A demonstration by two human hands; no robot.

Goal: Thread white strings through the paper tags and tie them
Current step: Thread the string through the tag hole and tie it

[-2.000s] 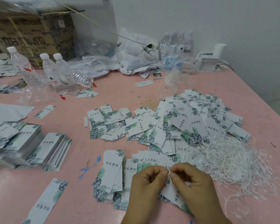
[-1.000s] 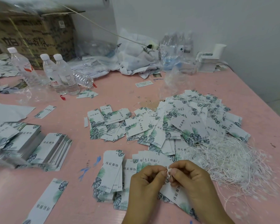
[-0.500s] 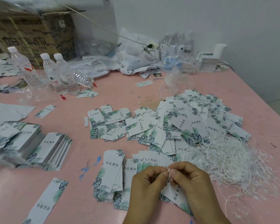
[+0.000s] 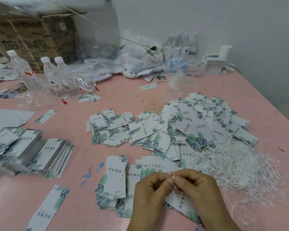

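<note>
My left hand (image 4: 150,189) and my right hand (image 4: 195,187) meet fingertip to fingertip at the near edge of the pink table (image 4: 123,90). Both pinch a short white string (image 4: 173,178) at the top of one paper tag (image 4: 183,205), which hangs below them, mostly hidden by my right hand. The tag is white with green leaf print. A fanned row of loose tags (image 4: 117,177) lies just left of my hands. A tangle of white strings (image 4: 237,165) lies to the right.
A big heap of tags with strings (image 4: 190,129) fills the middle right. Stacked tags (image 4: 45,155) sit at the left, a single long tag (image 4: 50,209) at front left. Water bottles (image 4: 60,75), a cardboard box (image 4: 33,37) and plastic bags (image 4: 140,57) line the back.
My fingertips have worked the string at the tag's top, shifting slightly. The hands stayed in the same spot over the table; nothing else moved.
</note>
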